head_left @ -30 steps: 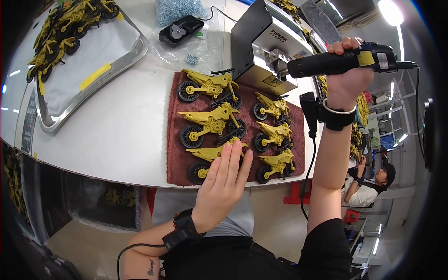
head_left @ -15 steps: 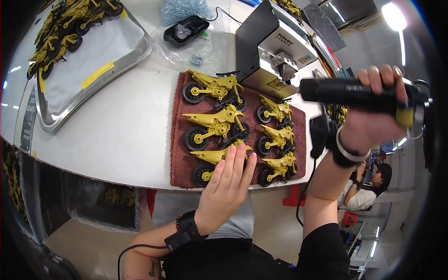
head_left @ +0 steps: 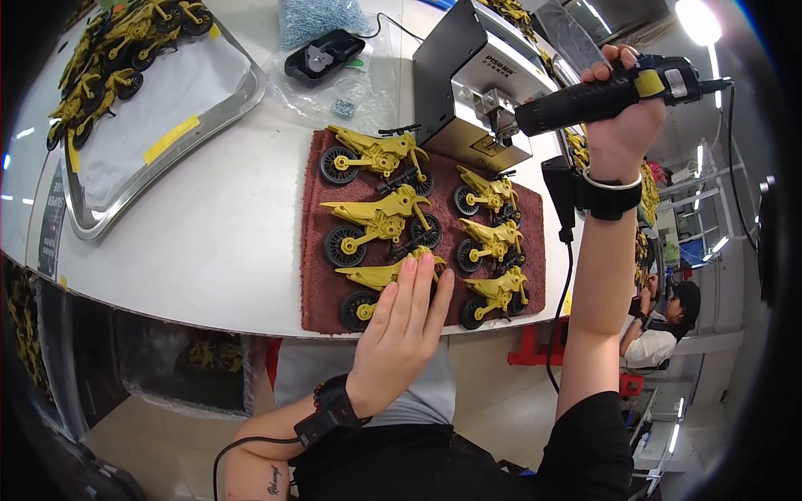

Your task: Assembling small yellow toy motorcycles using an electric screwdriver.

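Note:
My right hand point(head_left: 622, 138) is wrapped round a black electric screwdriver point(head_left: 564, 110), raised on the right. Its front end is at the metal outlet of a black and silver screw feeder box point(head_left: 447, 92); the bit tip is too small to make out. My left hand point(head_left: 399, 346) lies flat, fingers stretched, over the nearest yellow toy motorcycle point(head_left: 368, 277) in the left column, partly covering it. Two more large toy motorcycles point(head_left: 380, 219) lie above it. Beside them is a column of three smaller yellow motorcycles point(head_left: 493, 242). All rest on a dark red mat point(head_left: 315, 288).
A metal-rimmed tray point(head_left: 242, 104) at the far left holds several yellow motorcycles. Behind the mat are a bag of screws point(head_left: 322, 21) and a black dish point(head_left: 305, 71) on clear plastic. A cable point(head_left: 570, 292) hangs from my right wrist. Another person point(head_left: 660, 330) sits at the right.
My right hand has moved the screwdriver left and away from me, bringing its front end to the screw feeder's outlet. My left hand stays on the near motorcycle. The view has shifted slightly.

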The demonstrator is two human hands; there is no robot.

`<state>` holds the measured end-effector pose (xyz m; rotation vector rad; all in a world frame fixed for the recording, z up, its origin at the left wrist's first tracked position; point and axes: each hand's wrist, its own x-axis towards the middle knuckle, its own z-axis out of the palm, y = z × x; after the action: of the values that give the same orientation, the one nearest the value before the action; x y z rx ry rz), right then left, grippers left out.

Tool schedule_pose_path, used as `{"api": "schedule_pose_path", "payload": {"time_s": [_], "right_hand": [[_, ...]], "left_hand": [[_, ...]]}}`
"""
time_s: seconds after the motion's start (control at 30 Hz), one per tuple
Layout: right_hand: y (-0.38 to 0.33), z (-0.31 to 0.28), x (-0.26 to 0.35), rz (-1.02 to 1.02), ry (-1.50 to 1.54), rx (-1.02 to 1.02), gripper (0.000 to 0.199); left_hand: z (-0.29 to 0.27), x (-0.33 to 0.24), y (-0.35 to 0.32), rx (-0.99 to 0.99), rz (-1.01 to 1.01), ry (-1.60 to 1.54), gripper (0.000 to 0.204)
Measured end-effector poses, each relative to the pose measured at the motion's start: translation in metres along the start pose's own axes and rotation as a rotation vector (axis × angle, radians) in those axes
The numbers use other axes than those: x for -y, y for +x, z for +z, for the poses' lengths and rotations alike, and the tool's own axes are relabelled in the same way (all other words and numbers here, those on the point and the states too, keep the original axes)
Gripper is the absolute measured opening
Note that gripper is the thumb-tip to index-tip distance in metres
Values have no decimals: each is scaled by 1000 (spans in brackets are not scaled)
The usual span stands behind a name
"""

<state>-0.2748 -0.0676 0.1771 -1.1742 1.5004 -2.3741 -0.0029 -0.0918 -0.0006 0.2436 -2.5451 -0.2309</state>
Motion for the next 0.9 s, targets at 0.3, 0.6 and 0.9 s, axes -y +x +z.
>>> {"api": "schedule_pose_path", "payload": {"time_s": [0.3,0.6,0.9], "right_hand": [[-25,23,12,138,93,122,22],[-115,99,26,296,293,525,29],[-127,114,15,288,128,519,31]], "left_hand": [[1,1,-1,-4,3,13,41],[5,1,-9,30,-1,21,37],[8,-1,-13,-51,28,-63,35]]}}
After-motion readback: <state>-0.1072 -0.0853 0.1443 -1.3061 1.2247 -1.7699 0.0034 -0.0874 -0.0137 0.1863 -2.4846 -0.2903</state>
